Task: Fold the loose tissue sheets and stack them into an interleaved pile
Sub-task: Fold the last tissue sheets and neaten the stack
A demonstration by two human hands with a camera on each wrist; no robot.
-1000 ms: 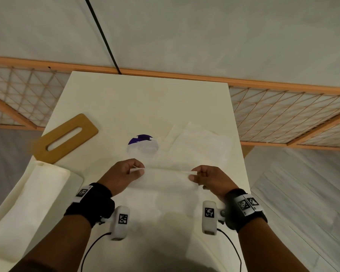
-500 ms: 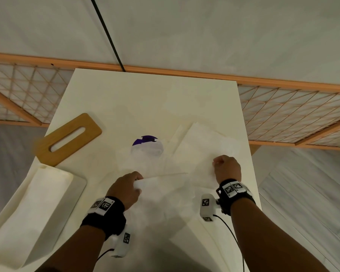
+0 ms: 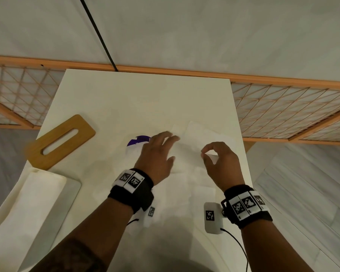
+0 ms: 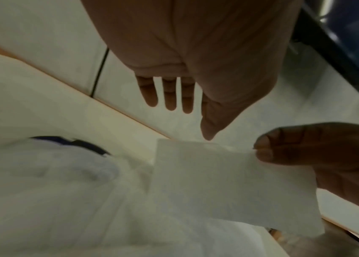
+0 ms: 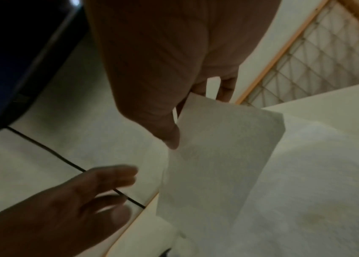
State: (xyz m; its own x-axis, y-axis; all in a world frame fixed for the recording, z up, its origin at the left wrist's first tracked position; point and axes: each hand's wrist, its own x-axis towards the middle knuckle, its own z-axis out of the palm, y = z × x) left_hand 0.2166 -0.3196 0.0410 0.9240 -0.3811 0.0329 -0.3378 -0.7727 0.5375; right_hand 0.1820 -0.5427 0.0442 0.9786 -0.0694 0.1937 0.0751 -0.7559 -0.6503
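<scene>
A second ago both hands held one tissue by its two ends, low over the tabletop (image 3: 145,99); now the left hand (image 3: 157,154) has let go and floats with fingers spread and straight, holding nothing, over the loose tissues near the middle of the table. The right hand (image 3: 222,163) has moved up and to the right and pinches the corner of a single tissue sheet (image 5: 218,156) between thumb and forefinger, lifting it so it hangs free above the rest — in the left wrist view its flat rectangle stands clear of the pile. I judge that one fold has just been laid down and the next sheet is being picked up for folding, so the pile is underway but far from done: several loose tissues (image 3: 204,138) lie overlapped, unfolded, across the right half of the table. The sheets are thin, matte white and faintly translucent, limp enough to drape and crease at a touch, and they nearly vanish against the smooth cream surface. A purple-and-white round thing (image 3: 135,143) peeks out from under the tissues beside the left hand; what it is I cannot tell. At the left lie a flat wooden plate with a long slot (image 3: 61,142) and a pale fabric-like box (image 3: 28,213).
</scene>
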